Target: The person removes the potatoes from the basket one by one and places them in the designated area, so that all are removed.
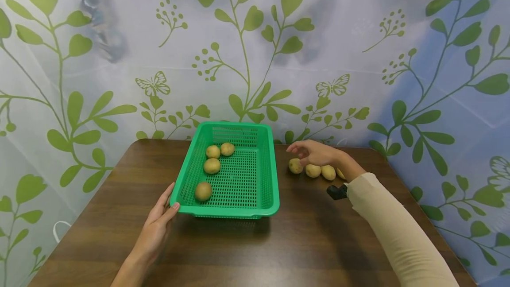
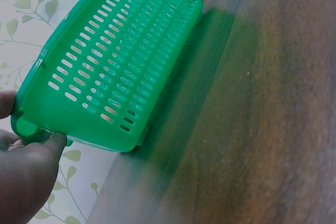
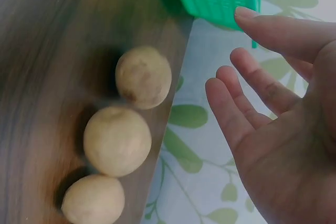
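Q. How far along does the work stand?

A. Four potatoes [image 1: 212, 166] lie in my green basket [image 1: 231, 212], on its floor between 7 and 12 o'clock; a row [image 1: 312, 171] of four lies on the table [image 1: 303, 242] at the basket's 3 o'clock, the last partly hidden by my right arm [image 1: 392, 220]; by that count I judge it about half done, the row being what is left; whether more lie behind the arm, I cannot tell.

Q. And your hands?

A. My left hand [image 1: 159, 216] grips the basket's corner at 8 o'clock, thumb over the rim; my right hand [image 1: 314, 152] hovers above the row, fingers loosely bent, thumb well apart, holding nothing.

Q. The surface and room?

A. The table is dark brown, wood-grained, with a sheen toward 6 o'clock; a pale sheet [image 1: 338, 56] hangs beyond at 12, printed with green leaves and butterflies, bluish toward 2; a white cord [image 1: 56, 230] loops at 9.
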Demonstrator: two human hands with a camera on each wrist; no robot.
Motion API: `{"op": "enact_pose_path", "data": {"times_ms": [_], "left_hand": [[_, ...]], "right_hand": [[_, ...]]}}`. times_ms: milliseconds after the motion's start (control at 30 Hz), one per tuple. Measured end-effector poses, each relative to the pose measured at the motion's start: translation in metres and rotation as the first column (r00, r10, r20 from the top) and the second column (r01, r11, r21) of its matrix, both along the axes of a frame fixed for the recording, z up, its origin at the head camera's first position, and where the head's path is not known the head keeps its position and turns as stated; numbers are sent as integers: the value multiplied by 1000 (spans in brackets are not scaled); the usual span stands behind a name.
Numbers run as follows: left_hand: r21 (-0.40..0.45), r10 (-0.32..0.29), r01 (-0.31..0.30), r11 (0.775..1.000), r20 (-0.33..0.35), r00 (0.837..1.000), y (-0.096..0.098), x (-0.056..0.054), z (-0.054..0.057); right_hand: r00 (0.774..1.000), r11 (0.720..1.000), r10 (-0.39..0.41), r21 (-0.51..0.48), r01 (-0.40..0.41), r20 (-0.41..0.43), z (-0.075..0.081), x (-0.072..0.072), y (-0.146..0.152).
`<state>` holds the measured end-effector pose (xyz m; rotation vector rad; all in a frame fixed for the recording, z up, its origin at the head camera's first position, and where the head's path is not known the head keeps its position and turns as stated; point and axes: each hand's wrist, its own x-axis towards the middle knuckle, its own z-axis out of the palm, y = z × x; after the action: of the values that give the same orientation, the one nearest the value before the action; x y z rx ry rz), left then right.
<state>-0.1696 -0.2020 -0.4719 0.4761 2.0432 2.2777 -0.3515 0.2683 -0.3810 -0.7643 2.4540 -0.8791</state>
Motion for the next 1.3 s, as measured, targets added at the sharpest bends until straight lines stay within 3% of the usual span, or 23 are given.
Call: {"op": "enact_pose_path", "data": {"times_ms": [333, 767, 1300], "left_hand": [[5, -18, 18, 1000, -16, 1000, -1, -2, -1], [14, -22, 22, 1000, -18, 1000, -1, -2, -2], [1, -21, 21, 1000, -17, 1000, -1, -2, -1]], "right_hand": [[997, 999, 51, 15, -50, -59, 11, 2, -27], [990, 990, 133, -38, -135, -42, 17, 2, -66], [981, 981, 192, 22, -192, -20, 23, -2, -111]]}}
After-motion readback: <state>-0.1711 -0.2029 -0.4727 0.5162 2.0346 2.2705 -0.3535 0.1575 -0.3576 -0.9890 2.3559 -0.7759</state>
